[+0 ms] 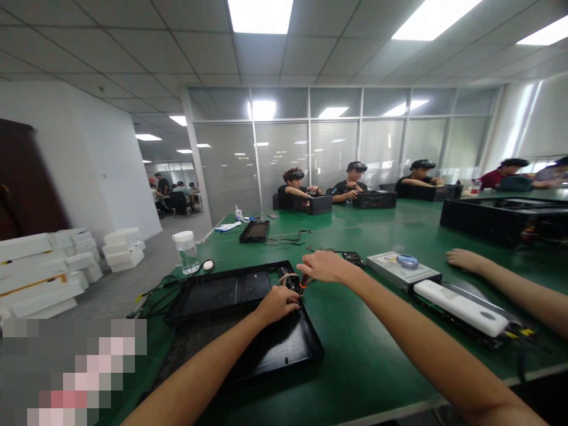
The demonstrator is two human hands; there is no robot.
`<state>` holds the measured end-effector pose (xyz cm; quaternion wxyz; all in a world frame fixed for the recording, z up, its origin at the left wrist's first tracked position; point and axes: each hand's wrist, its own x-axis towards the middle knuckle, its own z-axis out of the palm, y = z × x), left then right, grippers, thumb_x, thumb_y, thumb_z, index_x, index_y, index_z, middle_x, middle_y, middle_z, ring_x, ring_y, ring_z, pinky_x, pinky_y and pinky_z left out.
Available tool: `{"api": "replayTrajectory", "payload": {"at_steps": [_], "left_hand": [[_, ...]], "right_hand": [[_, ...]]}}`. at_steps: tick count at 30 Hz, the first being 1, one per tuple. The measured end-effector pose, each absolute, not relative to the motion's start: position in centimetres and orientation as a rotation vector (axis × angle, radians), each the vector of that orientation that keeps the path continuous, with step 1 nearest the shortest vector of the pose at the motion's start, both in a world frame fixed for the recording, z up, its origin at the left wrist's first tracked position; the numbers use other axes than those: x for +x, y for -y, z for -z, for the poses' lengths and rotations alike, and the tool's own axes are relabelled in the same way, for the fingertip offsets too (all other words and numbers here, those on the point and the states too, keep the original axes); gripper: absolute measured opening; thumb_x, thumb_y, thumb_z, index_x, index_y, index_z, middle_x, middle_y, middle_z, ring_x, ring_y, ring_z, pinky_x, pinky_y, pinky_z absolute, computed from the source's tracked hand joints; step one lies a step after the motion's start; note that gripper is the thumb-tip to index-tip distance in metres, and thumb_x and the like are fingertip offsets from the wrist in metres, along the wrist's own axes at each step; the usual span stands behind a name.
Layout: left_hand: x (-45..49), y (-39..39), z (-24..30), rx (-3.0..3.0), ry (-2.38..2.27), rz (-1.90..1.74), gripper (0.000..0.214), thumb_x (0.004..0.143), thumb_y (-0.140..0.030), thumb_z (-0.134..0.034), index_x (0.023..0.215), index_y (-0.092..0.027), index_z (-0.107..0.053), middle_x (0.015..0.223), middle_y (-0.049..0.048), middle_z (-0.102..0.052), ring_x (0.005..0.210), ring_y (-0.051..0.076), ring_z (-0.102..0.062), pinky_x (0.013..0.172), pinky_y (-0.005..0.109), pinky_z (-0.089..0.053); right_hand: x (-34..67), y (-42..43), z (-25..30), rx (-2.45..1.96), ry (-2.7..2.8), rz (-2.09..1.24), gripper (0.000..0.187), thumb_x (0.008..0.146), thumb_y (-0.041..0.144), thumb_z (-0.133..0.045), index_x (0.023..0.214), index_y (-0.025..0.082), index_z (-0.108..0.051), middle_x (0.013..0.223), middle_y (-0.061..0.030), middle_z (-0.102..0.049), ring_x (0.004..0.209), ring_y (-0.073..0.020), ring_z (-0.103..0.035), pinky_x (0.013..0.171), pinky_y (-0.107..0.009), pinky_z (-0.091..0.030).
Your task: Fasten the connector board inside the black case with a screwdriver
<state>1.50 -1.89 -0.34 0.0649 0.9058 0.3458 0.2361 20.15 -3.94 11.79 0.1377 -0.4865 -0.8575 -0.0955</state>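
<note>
My right hand (pixel 322 266) is closed around an orange-and-black screwdriver (pixel 303 285) that points down at the edge of a black panel. Beside its lower end, my left hand (pixel 280 305) has its fingers pinched together; whatever they hold is too small to make out. Both hands work over the far right part of two shallow black case panels: the farther panel (pixel 222 296) and the glossy nearer panel (pixel 284 343). A tan loop of cable (pixel 289 278) and a small dark part lie just behind my left fingers, partly hidden.
At left stand a clear jar (pixel 189 254), a small white round object (pixel 208 265) and dark cables (pixel 155 299). On the right lie a metal drive (pixel 394 269), a long white device (pixel 459 306) and another person's arm (pixel 497 278). Across the green table (pixel 355 355), several people work at black cases.
</note>
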Motion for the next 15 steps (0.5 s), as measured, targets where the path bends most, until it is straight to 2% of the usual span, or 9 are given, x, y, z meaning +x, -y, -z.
{"api": "replayTrajectory", "payload": {"at_steps": [2,5,8,10,13,15], "left_hand": [[1.5,1.9,0.3,2.728,-1.046,-0.721,0.022,0.073,-0.025,-0.062,0.094,-0.018,-0.063,0.084,0.0021,-0.066,0.081,0.016,-0.058,0.077,0.026,-0.041],[1.4,2.2,0.2,2.747,-1.06,-0.7,0.021,0.074,-0.026,-0.061,0.094,-0.019,-0.063,0.085,0.0021,-0.066,0.082,0.016,-0.057,0.08,0.027,-0.039],[1.3,2.7,0.2,2.786,-1.098,-0.664,0.024,0.076,-0.028,-0.059,0.1,-0.022,-0.06,0.088,0.0016,-0.065,0.088,0.017,-0.055,0.086,0.032,-0.035],[1.2,3.1,0.3,2.83,-1.111,-0.65,0.027,0.079,-0.027,-0.056,0.105,-0.023,-0.056,0.092,0.0018,-0.063,0.092,0.017,-0.054,0.089,0.035,-0.032],[1.1,3.4,0.4,2.929,-1.052,-0.635,0.025,0.082,-0.025,-0.051,0.107,-0.021,-0.054,0.097,0.0042,-0.061,0.093,0.017,-0.052,0.087,0.033,-0.034],[1.1,3.4,0.2,2.989,-0.975,-0.637,0.022,0.084,-0.024,-0.048,0.104,-0.019,-0.056,0.097,0.0056,-0.06,0.091,0.017,-0.052,0.084,0.03,-0.036]], "right_hand": [[20.6,3.8,-10.9,-1.38,2.391,0.269,0.049,0.082,0.056,-0.033,0.065,0.017,-0.059,0.068,-0.0123,-0.063,0.069,-0.0222,-0.059,0.06,-0.029,-0.036],[22.1,2.9,-7.9,-1.242,2.191,0.088,0.044,0.084,0.051,-0.033,0.064,0.019,-0.054,0.061,-0.0054,-0.059,0.062,-0.0163,-0.055,0.059,-0.025,-0.035],[24.5,1.1,-3.6,-1.123,1.854,-0.255,0.042,0.084,0.049,-0.031,0.063,0.019,-0.049,0.054,0.0,-0.051,0.053,-0.013,-0.049,0.052,-0.024,-0.035],[26.0,-0.3,-1.2,-1.102,1.689,-0.619,0.041,0.08,0.053,-0.034,0.063,0.019,-0.048,0.042,0.0049,-0.039,0.039,-0.011,-0.038,0.041,-0.023,-0.03],[27.3,-2.0,0.6,-1.008,1.252,-0.988,0.036,0.078,0.054,-0.037,0.069,0.021,-0.045,0.037,0.0103,-0.022,0.03,-0.0081,-0.021,0.032,-0.02,-0.021],[27.5,-2.5,0.6,-0.9,1.004,-1.102,0.031,0.079,0.051,-0.039,0.07,0.021,-0.041,0.038,0.0109,-0.021,0.029,-0.0069,-0.02,0.03,-0.019,-0.02]]}}
